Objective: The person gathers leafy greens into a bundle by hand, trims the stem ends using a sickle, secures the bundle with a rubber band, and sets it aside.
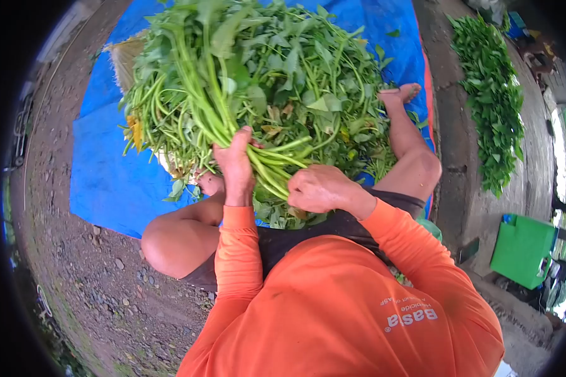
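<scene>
A bunch of long green stems (201, 113) with leaves at its far end lies across my lap. My left hand (236, 164) is wrapped round the middle of the bunch. Close to its cut ends, my right hand (324, 188) is closed, with the knuckles up, against the stems; whether it grips some of them is hidden. Beyond my hands a large heap of leafy greens (302, 69) lies between my legs.
Under the heap is a blue tarp (100, 163) on gravelly ground. More leafy greens (492, 107) lie in a long row on the concrete at the right. A green container (522, 250) stands at the lower right.
</scene>
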`<move>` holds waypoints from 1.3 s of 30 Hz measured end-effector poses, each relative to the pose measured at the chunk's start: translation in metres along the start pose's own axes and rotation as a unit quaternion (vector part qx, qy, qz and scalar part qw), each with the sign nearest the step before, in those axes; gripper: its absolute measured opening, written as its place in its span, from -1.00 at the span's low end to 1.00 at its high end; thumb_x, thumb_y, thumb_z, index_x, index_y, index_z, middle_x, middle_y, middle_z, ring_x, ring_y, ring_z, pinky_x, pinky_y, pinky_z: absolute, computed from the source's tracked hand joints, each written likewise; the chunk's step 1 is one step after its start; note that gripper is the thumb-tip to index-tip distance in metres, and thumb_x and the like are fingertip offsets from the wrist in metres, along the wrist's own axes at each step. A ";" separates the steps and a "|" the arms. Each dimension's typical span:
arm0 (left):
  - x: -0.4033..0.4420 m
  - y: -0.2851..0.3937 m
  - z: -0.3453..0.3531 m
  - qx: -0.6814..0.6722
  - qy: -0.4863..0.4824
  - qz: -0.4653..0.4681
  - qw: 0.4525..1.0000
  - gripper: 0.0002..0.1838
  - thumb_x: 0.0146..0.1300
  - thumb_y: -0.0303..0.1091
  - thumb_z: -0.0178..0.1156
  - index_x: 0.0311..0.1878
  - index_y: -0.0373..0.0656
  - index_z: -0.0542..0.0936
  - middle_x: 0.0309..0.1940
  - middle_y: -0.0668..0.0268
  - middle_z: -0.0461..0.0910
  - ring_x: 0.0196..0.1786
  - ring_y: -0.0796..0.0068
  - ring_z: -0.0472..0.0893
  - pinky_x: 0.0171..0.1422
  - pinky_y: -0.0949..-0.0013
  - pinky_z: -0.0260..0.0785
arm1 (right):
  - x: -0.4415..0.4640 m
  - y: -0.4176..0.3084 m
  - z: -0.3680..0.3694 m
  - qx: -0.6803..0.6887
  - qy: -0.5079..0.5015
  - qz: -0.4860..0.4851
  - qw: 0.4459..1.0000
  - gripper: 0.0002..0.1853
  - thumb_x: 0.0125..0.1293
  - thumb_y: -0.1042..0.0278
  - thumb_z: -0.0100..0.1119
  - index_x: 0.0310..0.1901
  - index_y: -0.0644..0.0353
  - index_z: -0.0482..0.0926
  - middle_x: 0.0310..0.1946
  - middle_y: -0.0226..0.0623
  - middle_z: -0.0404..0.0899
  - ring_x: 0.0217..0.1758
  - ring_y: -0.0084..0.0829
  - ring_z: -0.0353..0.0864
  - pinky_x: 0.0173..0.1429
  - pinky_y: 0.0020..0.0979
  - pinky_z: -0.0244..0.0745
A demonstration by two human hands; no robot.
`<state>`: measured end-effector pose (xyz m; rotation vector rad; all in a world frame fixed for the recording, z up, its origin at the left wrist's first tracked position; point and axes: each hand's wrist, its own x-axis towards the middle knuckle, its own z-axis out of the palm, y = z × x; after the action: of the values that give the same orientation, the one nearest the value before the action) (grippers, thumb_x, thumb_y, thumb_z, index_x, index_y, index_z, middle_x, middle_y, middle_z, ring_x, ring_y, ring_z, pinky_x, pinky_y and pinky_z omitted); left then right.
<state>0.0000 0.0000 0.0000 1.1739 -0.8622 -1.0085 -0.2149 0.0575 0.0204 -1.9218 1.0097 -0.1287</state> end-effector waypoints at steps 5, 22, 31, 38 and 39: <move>-0.080 -0.062 0.073 -0.124 0.047 -0.129 0.983 -0.75 0.32 -0.48 0.40 0.00 -0.25 0.58 -0.39 0.30 0.61 -0.50 0.47 0.59 -0.37 0.28 0.60 | -0.116 0.060 0.039 -0.158 -0.251 0.191 0.936 -0.63 0.38 0.07 0.20 -0.17 0.17 0.86 -0.13 0.05 0.84 0.00 0.13 0.82 0.14 0.04 0.68; -0.098 -0.062 0.083 -0.230 -0.071 -0.195 0.951 -0.79 0.33 -0.40 0.33 -0.05 -0.24 0.58 -0.36 0.33 0.58 -0.42 0.47 0.62 -0.30 0.28 0.66 | -0.004 0.005 -0.088 -0.211 0.369 -0.200 0.883 -0.88 0.36 0.47 0.35 -0.13 0.27 0.76 0.04 -0.14 0.66 -0.02 -0.09 0.71 0.00 -0.08 0.68; -0.103 -0.061 0.083 -0.186 -0.044 -0.178 0.965 -0.71 0.33 -0.48 0.34 0.10 -0.22 0.60 -0.28 0.35 0.63 -0.42 0.52 0.61 -0.32 0.31 0.65 | 0.025 0.012 -0.085 -0.317 0.343 -0.190 0.864 -0.94 0.27 0.46 0.37 -0.26 0.21 0.69 -0.12 -0.22 0.61 0.00 -0.08 0.62 0.06 -0.08 0.63; -0.101 -0.062 0.086 -0.160 -0.060 -0.154 0.973 -0.72 0.35 -0.48 0.35 0.09 -0.19 0.60 -0.27 0.37 0.66 -0.41 0.53 0.63 -0.32 0.35 0.61 | 0.024 0.018 -0.079 -0.332 0.375 -0.167 0.849 -0.92 0.27 0.37 0.36 -0.31 0.16 0.68 -0.26 -0.25 0.60 -0.05 -0.12 0.59 0.03 -0.05 0.53; -0.102 -0.062 0.086 -0.154 -0.065 -0.151 0.974 -0.72 0.35 -0.48 0.36 0.09 -0.19 0.60 -0.27 0.38 0.66 -0.41 0.53 0.63 -0.32 0.36 0.60 | 0.024 0.017 -0.079 -0.324 0.374 -0.170 0.853 -0.92 0.27 0.37 0.35 -0.33 0.16 0.68 -0.28 -0.25 0.59 -0.07 -0.11 0.58 0.03 -0.04 0.53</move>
<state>-0.1242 0.0633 -0.0473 0.9978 -0.6082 -1.4267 -0.2458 -0.0174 0.0442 -2.7598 1.2991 -0.8993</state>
